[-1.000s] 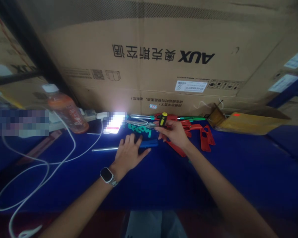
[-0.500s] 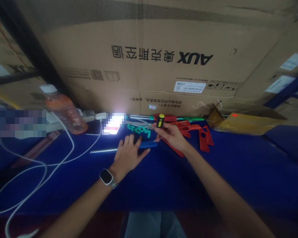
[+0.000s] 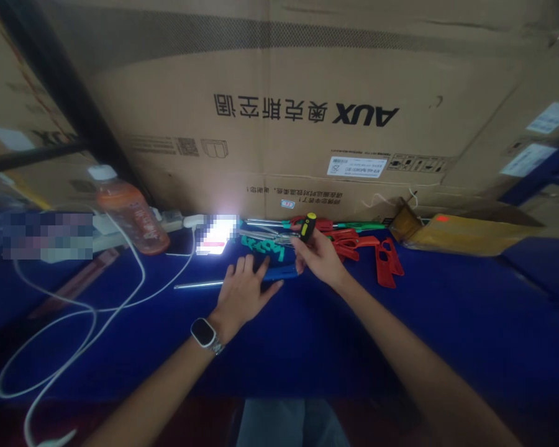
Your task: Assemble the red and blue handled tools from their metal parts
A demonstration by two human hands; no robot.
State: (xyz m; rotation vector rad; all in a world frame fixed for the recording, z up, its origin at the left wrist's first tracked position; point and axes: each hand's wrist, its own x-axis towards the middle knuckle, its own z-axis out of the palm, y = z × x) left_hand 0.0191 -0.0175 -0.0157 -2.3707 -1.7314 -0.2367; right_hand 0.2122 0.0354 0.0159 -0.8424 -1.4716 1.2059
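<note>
My left hand (image 3: 242, 290) lies with its fingers spread over a tool with a blue handle (image 3: 282, 272). A thin metal rod (image 3: 198, 285) from the same tool sticks out to the left of that hand. Closed around a yellow and black screwdriver (image 3: 309, 227), my right hand (image 3: 325, 257) is at the right end of the blue handle. The screwdriver's grip points up and leans right; its tip is hidden by my fingers. Just behind both hands lie green plastic pieces (image 3: 266, 246) and several metal rods.
Red plastic parts (image 3: 387, 264) lie right of my right hand. A lit phone (image 3: 218, 234), white cable (image 3: 140, 267) and drink bottle (image 3: 135, 214) are at the left. A yellow packet (image 3: 470, 233) stands at the right, before a large cardboard box (image 3: 279, 62).
The screwdriver's grip has tilted a little to the right and my right hand has turned slightly with it. The left hand stays on the blue-handled tool. The whole view has shifted slightly.
</note>
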